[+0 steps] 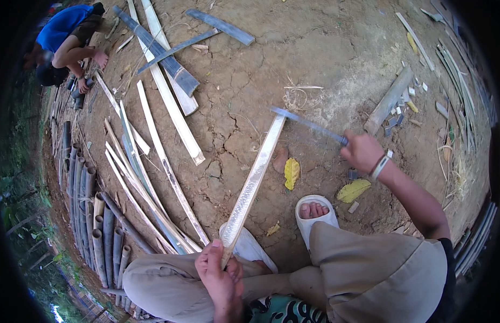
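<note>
pale split bamboo, a long flat strip (pixel 254 180), is held slanting over cracked brown earth (pixel 314 48), and every place below is told from it. its near end is gripped by the left hand (pixel 220 272), whose fingers are closed round it just above the bent knees in tan trousers (pixel 368 269). its far end is met by the blade of a long knife (pixel 309 125), whose handle is clasped in the closed right hand (pixel 363 152); a light band is worn on that wrist. the blade is laid across the strip's top end, touching it.

just right of the strip's middle, a yellow leaf (pixel 291 173) is seen on the ground, and farther right a second one (pixel 353 190). near the strip's lower end, a foot in a white sandal (pixel 313 211) is planted to the right. left of the strip, many thinner slats (pixel 153 177) are spread in a loose fan, and beyond them round bamboo poles (pixel 96 231) are stacked side by side. well above and left of the strip, another person in a blue shirt (pixel 61 27) is crouched over more poles. right of the strip's top, a short bamboo section (pixel 389 100) is lying among small offcuts.
</note>
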Demonstrator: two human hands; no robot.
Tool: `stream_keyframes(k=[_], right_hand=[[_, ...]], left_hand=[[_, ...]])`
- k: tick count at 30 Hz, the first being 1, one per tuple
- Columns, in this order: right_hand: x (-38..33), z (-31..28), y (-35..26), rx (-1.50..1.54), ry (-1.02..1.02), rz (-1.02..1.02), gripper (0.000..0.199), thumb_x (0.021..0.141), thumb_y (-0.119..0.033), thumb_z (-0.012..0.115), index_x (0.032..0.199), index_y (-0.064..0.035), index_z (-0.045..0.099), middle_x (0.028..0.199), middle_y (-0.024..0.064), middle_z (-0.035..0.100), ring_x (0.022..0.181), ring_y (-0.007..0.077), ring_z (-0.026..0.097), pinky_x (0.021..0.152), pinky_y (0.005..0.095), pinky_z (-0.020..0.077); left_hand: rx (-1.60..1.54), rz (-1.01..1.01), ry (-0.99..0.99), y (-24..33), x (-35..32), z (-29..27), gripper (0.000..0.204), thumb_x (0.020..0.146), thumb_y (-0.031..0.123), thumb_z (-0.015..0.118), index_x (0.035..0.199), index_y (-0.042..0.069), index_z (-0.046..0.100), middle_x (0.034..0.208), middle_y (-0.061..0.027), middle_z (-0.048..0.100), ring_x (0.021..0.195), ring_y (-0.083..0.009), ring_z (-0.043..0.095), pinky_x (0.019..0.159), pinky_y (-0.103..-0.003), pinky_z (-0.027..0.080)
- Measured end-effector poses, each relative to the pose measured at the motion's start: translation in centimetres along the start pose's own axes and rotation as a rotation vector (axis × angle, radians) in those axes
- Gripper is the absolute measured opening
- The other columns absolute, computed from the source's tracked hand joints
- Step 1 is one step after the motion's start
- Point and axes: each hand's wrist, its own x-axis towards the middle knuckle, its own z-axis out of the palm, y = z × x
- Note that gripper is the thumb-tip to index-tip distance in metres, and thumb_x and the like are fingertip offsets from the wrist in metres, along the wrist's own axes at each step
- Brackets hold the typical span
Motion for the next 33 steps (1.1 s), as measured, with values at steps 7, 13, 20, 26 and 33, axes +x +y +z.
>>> stream_keyframes(k=[7,13,20,26,33], right_hand=[[-3.9,-1.0,-1.7,0.002,-0.091,-0.184,0.022,0.084,-0.025,0.06,0.09,-0.0049,0.054,0.066,0.0166,0.065,0.066,0.0397,0.066,0.065,0.0508,0.0531],[-5.8,-2.1,-6.2,0.112,-0.109,-0.363,0.024,0.083,-0.028,0.063,0.091,-0.0076,0.053,0.063,0.0154,0.063,0.063,0.0377,0.065,0.057,0.0483,0.052],[-2.8,-0.5,-4.6,0.053,-0.05,-0.364,0.024,0.082,-0.029,0.062,0.089,-0.0087,0.053,0.063,0.0142,0.063,0.059,0.0373,0.064,0.055,0.0478,0.0521],[-3.0,-2.5,-5.9,0.029,-0.079,-0.412,0.022,0.082,-0.028,0.061,0.089,-0.0084,0.054,0.064,0.0137,0.064,0.062,0.0373,0.065,0.059,0.049,0.0528],[-1.1,-0.3,-3.6,0.002,-0.04,-0.254,0.025,0.081,-0.031,0.064,0.089,-0.0096,0.055,0.063,0.0125,0.064,0.061,0.0373,0.065,0.06,0.0491,0.0528]], left_hand=[[0.029,0.007,0.027,-0.1,0.1,-0.1,0.026,0.099,0.018,0.054,0.078,0.001,0.053,0.052,0.0006,0.041,0.033,-0.0051,0.028,0.031,-0.023,0.018],[0.193,0.066,-0.047,0.0,-1.3,0.5,0.03,0.1,0.018,0.057,0.075,0.003,0.053,0.061,0.003,0.043,0.043,-0.0025,0.031,0.036,-0.022,0.023],[0.359,0.079,-0.032,0.4,-1.7,1.4,0.033,0.101,0.023,0.055,0.075,0.003,0.054,0.06,0.0035,0.044,0.043,-0.0024,0.032,0.036,-0.021,0.024],[0.426,0.127,-0.059,0.3,-1.9,1.7,0.035,0.101,0.023,0.056,0.07,0.007,0.047,0.06,0.0061,0.039,0.045,-0.0013,0.03,0.038,-0.021,0.023],[0.351,0.069,-0.042,0.2,-1.6,1.2,0.03,0.102,0.02,0.054,0.08,-0.001,0.055,0.061,0.0044,0.045,0.047,-0.0006,0.034,0.04,-0.02,0.025]])
